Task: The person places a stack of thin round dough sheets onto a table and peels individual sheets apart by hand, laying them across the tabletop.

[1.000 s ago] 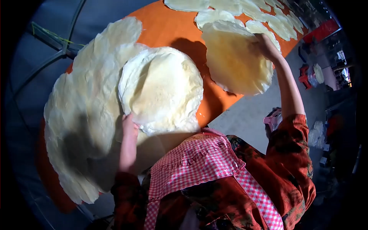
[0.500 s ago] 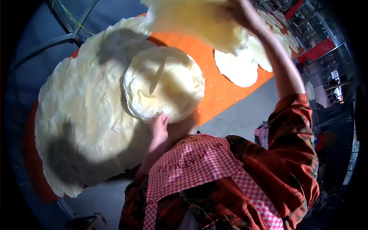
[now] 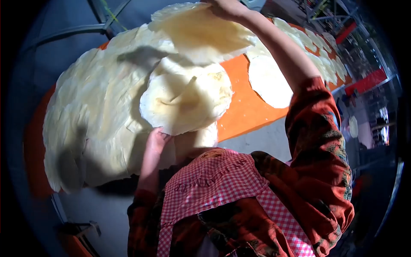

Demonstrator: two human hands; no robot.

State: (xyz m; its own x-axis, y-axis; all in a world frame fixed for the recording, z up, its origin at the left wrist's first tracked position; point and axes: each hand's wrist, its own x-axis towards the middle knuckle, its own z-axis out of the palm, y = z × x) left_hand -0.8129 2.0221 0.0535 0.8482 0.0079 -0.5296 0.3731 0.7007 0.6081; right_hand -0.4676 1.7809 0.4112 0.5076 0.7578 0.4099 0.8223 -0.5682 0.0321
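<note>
My right hand is closed on the edge of a thin, round, pale yellow flatbread sheet, raised above the far side of the table and hanging down. Below it, a round stack of similar sheets lies partly over a broad layer of overlapping sheets. My left hand pinches the near edge of this stack; the thumb and part of the fingers show. How many sheets it grips cannot be made out.
An orange cloth covers the table. On its right side lie a single round sheet and further overlapping sheets. Metal frame bars stand behind at the left. A red-and-white checked apron covers my front.
My right hand has moved left, bringing the raised sheet over the far edge of the stack. My left hand has shifted slightly left along the stack's near edge.
</note>
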